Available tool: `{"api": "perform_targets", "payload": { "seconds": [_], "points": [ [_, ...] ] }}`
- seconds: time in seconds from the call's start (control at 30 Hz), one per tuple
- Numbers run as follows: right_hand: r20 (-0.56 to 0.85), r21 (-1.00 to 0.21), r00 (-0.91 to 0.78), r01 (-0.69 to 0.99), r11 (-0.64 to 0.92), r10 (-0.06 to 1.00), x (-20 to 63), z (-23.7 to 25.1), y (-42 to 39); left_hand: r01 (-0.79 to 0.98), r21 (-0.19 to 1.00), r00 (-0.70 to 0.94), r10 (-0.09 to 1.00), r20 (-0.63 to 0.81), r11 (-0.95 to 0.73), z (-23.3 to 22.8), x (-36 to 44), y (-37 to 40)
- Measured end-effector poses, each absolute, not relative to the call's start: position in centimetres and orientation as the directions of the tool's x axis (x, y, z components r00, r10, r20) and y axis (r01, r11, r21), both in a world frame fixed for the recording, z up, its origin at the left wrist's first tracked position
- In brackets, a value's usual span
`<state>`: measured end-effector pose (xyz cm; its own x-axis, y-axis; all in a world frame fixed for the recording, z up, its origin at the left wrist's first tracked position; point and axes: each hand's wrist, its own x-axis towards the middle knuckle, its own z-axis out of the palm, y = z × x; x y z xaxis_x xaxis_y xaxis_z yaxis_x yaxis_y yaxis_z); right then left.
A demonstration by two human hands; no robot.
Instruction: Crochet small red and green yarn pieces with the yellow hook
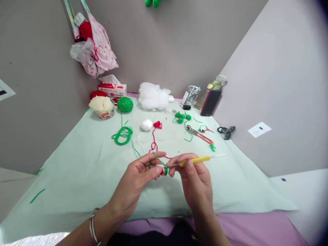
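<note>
My left hand [140,179] pinches a small crocheted piece [162,171] in red, white and green between thumb and fingers. Green yarn runs over its raised index finger. In my right hand [196,179] is a double-ended crochet hook [197,160] with a yellow grip, held between thumb and fingers. The hook's left end meets the green edge of the piece; its right end points outward. Strands of green, red and white yarn lead from the hands to the red yarn bundle [157,125], white yarn ball [147,124] and green yarn coil [122,135].
Along the back stand a tissue box [112,90], a green yarn ball [125,104], white stuffing [153,96], a clear cup [191,96], a bottle [206,92] and a phone [211,103]. An orange cutter [202,135] lies at right near small green crocheted pieces [180,117].
</note>
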<state>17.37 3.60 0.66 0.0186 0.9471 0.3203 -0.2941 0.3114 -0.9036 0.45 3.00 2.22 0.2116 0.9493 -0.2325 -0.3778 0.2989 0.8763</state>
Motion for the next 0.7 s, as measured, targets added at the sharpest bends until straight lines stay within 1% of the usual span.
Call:
{"api": "perform_targets", "payload": {
  "seconds": [0.1,0.17,0.2,0.27,0.33,0.4,0.43,0.47,0.5,0.57,0.6,0.63,0.7],
  "points": [
    [0.376,-0.913,0.002,-0.174,0.370,0.927,17.8,0.9,3.0,-0.375,0.879,0.204,0.951,-0.231,0.294,2.1,0.4,3.0],
    [0.456,-0.890,-0.028,-0.013,0.456,0.889,18.1,1.1,2.6,-0.375,0.887,0.192,0.959,-0.210,0.269,2.0,0.4,2.9],
    [0.507,-0.856,-0.061,0.079,0.511,0.860,18.2,1.1,2.4,-0.368,0.896,0.179,0.965,-0.193,0.248,1.9,0.4,2.8],
    [0.616,-0.735,-0.152,0.243,0.633,0.773,18.2,0.7,2.2,-0.341,0.920,0.134,0.978,-0.158,0.195,1.6,0.5,2.7],
    [0.721,-0.550,-0.235,0.379,0.744,0.652,18.0,0.1,2.3,-0.337,0.928,0.090,0.987,-0.136,0.159,1.5,0.7,2.5],
    [0.790,-0.366,-0.284,0.493,0.789,0.544,17.7,-0.7,2.3,-0.409,0.891,0.095,0.981,-0.172,0.196,1.4,1.0,2.6],
    [0.806,-0.320,-0.284,0.529,0.786,0.519,17.6,-1.0,2.4,-0.466,0.848,0.134,0.968,-0.214,0.252,1.4,1.1,2.6],
    [0.812,-0.326,-0.262,0.539,0.777,0.522,17.4,-1.1,2.4,-0.520,0.792,0.188,0.947,-0.260,0.320,1.5,1.1,2.8],
    [0.806,-0.385,-0.214,0.518,0.764,0.552,17.4,-1.1,2.3,-0.562,0.732,0.240,0.923,-0.301,0.385,1.6,1.1,2.9],
    [0.750,-0.591,-0.061,0.385,0.709,0.658,17.3,-0.7,2.3,-0.601,0.652,0.307,0.887,-0.346,0.463,1.7,1.0,3.2],
    [0.701,-0.685,0.007,0.285,0.671,0.713,17.3,-0.4,2.4,-0.606,0.644,0.311,0.885,-0.347,0.466,1.8,0.9,3.3],
    [0.649,-0.752,0.046,0.188,0.632,0.759,17.2,0.0,2.4,-0.604,0.657,0.301,0.892,-0.336,0.451,1.9,0.8,3.4],
    [0.583,-0.812,0.046,0.073,0.579,0.812,17.1,0.5,2.6,-0.571,0.717,0.275,0.916,-0.292,0.400,2.1,0.7,3.3]
  ]
}}
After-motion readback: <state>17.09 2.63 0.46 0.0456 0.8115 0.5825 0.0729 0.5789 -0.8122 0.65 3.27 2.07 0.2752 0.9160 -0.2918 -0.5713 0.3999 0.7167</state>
